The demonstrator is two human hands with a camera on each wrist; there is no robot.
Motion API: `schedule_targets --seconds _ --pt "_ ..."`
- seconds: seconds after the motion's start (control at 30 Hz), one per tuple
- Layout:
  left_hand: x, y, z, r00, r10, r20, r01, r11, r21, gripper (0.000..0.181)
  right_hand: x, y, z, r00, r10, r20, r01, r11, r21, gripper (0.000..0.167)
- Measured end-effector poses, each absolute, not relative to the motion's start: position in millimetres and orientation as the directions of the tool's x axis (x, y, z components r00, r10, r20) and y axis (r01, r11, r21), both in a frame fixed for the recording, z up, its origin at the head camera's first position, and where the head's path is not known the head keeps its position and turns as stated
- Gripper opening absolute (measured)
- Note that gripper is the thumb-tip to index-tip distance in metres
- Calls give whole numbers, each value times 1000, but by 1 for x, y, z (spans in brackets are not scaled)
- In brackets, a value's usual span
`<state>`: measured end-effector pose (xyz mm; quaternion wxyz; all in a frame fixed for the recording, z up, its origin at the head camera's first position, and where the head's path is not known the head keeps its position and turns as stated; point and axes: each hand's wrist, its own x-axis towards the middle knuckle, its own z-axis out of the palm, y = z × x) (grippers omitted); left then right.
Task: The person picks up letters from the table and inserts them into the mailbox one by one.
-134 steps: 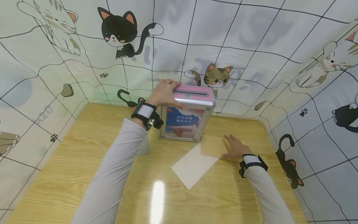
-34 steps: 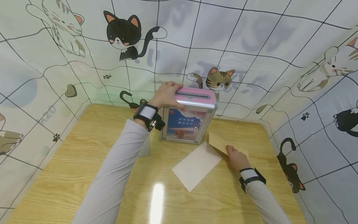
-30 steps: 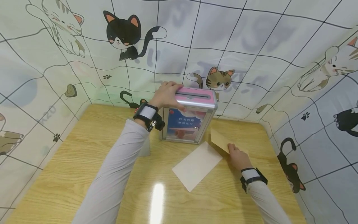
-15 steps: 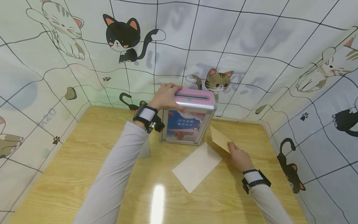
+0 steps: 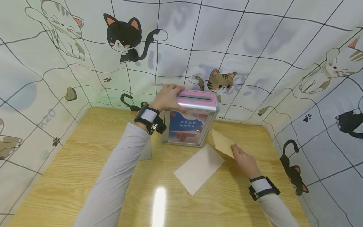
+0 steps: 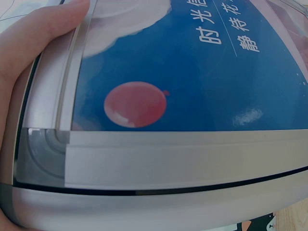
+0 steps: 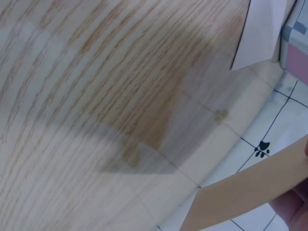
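A pink-topped, silver-framed mailbox (image 5: 185, 126) with a slot in its top stands at the back of the table. My left hand (image 5: 169, 98) grips its upper left corner, thumb over the front edge and fingers across the top. In the left wrist view, the thumb lies along the metal frame of the mailbox (image 6: 192, 82). Right of the mailbox, my right hand (image 5: 246, 160) pinches the right end of a tan envelope (image 5: 223, 143), tilted with its far end raised. The right wrist view shows the envelope (image 7: 245, 192) with only fingertips visible at its edge.
A pale cream envelope (image 5: 199, 170) lies flat in front of the mailbox. Another pale flat piece (image 5: 146, 153) is partly hidden under my left forearm. A cat-patterned curtain (image 5: 175, 41) closes off the back and sides of the wooden table (image 5: 71, 176).
My right hand, flat on the tan envelope at first, has pinched its edge, raised it off the table and tilted it. The left hand keeps its hold on the mailbox.
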<state>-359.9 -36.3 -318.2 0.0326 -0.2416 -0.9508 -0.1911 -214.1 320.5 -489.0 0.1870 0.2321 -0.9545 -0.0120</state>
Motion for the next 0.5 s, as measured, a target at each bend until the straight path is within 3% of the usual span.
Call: schedule_targets --seconds 0.5 --pt "-358 -37 -317 -879 450 158 476 807 350 104 -201 316 -482 -762 -502 408 -475 862 175 59"
